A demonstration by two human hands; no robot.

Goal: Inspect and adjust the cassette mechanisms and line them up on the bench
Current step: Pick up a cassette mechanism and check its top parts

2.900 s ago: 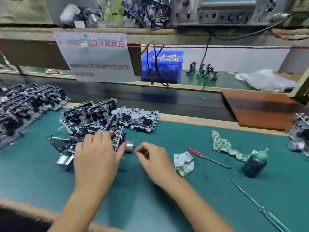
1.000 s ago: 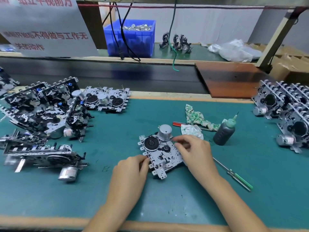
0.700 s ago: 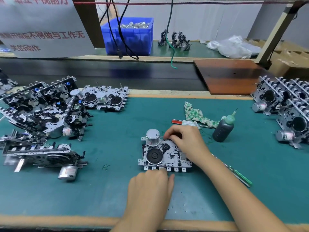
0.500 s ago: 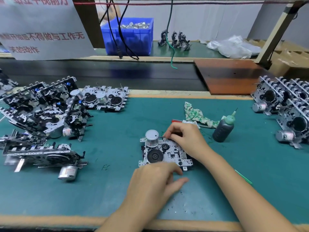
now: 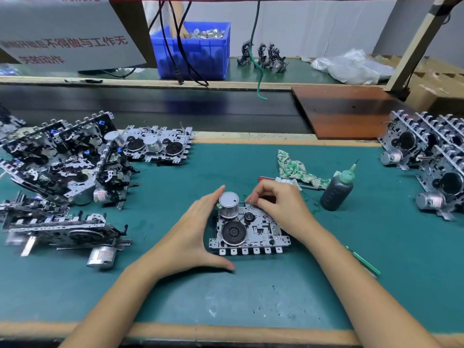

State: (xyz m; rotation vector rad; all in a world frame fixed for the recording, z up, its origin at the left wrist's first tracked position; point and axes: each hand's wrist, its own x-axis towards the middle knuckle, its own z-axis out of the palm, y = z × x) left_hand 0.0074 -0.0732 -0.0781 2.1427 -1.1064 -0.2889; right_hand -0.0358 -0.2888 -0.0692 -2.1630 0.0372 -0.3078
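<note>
The cassette mechanism (image 5: 247, 228) lies flat on the green mat (image 5: 251, 292) near the middle of the bench, its row of small tabs facing the near edge and its silver motor (image 5: 229, 204) standing upright at the far left corner. The left hand (image 5: 193, 237) is spread open beside it, fingers straight along the left side with the tips touching the motor and the thumb stretched along the mat just in front of the tabs. The right hand (image 5: 278, 204) sits over the far right corner with its fingers curled, pinching at something small on the far edge of the mechanism; what it pinches is too small to tell. Bare mat runs from the tabs to the wooden strip at the near edge. To the left, a pile of mechanisms (image 5: 60, 167) crowds the mat; to the right, a leaning row of mechanisms (image 5: 431, 156) stands well apart. A dark bottle (image 5: 336, 192), a crumpled rag (image 5: 298, 170) and a green screwdriver (image 5: 364, 262) lie right of the hands.
</note>
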